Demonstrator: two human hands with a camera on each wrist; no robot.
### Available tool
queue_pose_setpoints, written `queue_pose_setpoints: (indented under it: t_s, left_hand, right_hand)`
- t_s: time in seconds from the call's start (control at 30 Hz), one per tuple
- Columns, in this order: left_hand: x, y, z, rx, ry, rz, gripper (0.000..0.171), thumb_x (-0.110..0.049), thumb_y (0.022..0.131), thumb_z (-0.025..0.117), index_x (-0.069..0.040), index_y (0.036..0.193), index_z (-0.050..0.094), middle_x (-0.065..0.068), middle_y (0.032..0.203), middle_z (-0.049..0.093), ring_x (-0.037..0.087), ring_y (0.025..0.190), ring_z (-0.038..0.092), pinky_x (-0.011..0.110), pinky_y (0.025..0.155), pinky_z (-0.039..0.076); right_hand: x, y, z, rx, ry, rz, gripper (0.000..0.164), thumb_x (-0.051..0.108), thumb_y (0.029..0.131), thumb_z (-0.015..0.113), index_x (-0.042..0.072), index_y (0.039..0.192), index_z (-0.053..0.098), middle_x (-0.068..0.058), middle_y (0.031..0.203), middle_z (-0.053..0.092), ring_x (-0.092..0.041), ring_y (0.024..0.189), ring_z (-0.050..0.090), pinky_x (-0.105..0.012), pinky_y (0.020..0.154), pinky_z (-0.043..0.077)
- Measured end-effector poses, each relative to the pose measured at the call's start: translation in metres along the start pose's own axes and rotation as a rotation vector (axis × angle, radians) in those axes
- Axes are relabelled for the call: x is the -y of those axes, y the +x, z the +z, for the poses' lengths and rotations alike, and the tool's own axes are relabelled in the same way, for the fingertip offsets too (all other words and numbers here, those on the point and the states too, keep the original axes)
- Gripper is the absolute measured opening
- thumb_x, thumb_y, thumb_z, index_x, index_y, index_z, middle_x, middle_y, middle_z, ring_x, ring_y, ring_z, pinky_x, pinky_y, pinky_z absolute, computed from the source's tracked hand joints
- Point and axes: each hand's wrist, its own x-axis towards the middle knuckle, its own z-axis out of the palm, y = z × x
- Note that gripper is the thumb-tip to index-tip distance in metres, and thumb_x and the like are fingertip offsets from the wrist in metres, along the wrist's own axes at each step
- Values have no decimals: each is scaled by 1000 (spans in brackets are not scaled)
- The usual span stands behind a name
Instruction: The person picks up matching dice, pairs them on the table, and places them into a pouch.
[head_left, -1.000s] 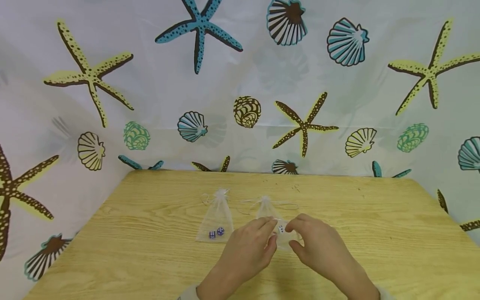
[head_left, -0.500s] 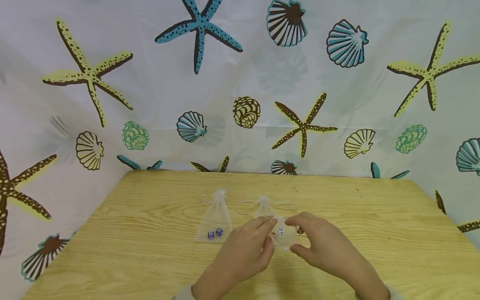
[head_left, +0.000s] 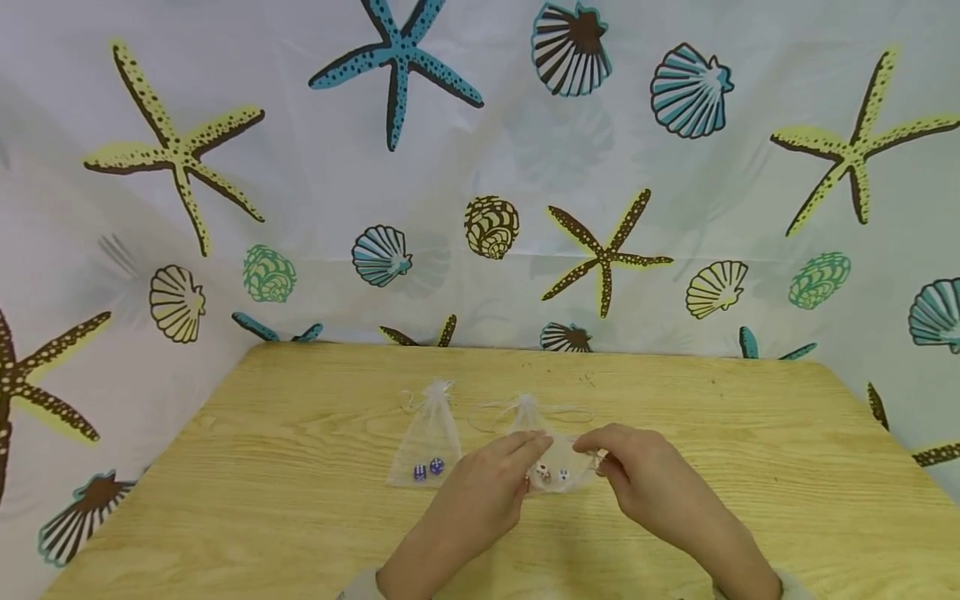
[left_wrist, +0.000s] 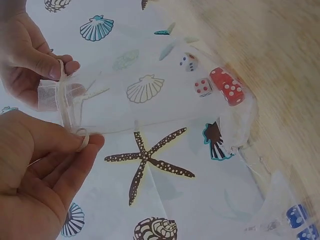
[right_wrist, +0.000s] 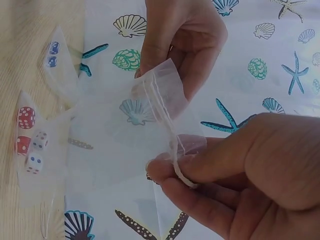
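Observation:
In the head view my left hand point(head_left: 472, 487) and right hand point(head_left: 648, 475) hold a sheer white drawstring pouch point(head_left: 558, 462) between them. Both wrist views show fingers and thumb pinching opposite sides of its mouth, at the cord point(right_wrist: 172, 150). The pouch's body point(left_wrist: 150, 107) hangs stretched away from the hands. Two white dice sit in its far end, one with red pips point(left_wrist: 202, 87) and one with blue pips point(right_wrist: 34, 163). Behind it on the table lies another sheer pouch point(head_left: 527, 412), with red dice point(left_wrist: 229, 86) seen at its place; the hands partly hide it.
Left of the hands, a third sheer pouch point(head_left: 431, 429) lies flat with two blue dice point(head_left: 428, 469) at its bottom. Everything lies on a wood-grain table point(head_left: 300, 517). A white cloth point(head_left: 465, 150) printed with starfish and shells hangs behind and at the sides.
My right thumb and fingers have come together at the pouch's mouth. Inside, the white dice have shifted down, and both now show in the head view. The left hand has barely moved.

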Motion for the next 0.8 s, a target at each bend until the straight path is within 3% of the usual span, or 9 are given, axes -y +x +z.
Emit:
queue_pose_setpoints:
  t_s: [0.17, 0.27, 0.43, 0.67, 0.8]
  left_hand:
    - [2, -1, -1, -9, -41, -14, 49, 16, 76, 65, -6, 120, 65, 7, 114, 68, 20, 93, 68, 18, 61, 51]
    - [4, -1, -1, -66, -92, -23, 46, 17, 78, 61, -6, 117, 66, 8, 109, 68, 20, 88, 69, 19, 61, 52]
    - [6, 0, 0, -126, -142, -78, 40, 16, 82, 58, -3, 117, 63, 11, 102, 68, 19, 75, 67, 20, 59, 51]
    - [6, 1, -3, -106, -164, -153, 36, 14, 80, 57, 0, 113, 63, 10, 91, 66, 18, 76, 65, 19, 58, 49]
    - [5, 0, -4, -93, -217, -194, 29, 12, 81, 55, -2, 102, 67, 6, 85, 65, 8, 64, 53, 17, 56, 45]
  right_hand:
    - [1, 1, -1, -30, 52, 36, 30, -12, 84, 57, 5, 106, 68, -5, 96, 71, -6, 72, 62, -21, 61, 50]
    - [1, 2, -1, -63, 75, 36, 34, -14, 83, 57, 5, 111, 65, -4, 88, 69, 0, 65, 54, -18, 56, 46]
    - [-1, 3, 0, -97, 60, 53, 43, -14, 82, 57, 4, 121, 57, 0, 80, 65, -3, 65, 59, -18, 58, 49]
    - [-2, 3, -3, -91, 47, 110, 31, -12, 82, 58, 6, 107, 63, 2, 78, 63, -4, 66, 58, -19, 60, 51]
    - [-3, 1, -3, -116, 42, 113, 29, -12, 80, 59, 7, 101, 65, 4, 77, 62, -2, 64, 55, -19, 59, 50]
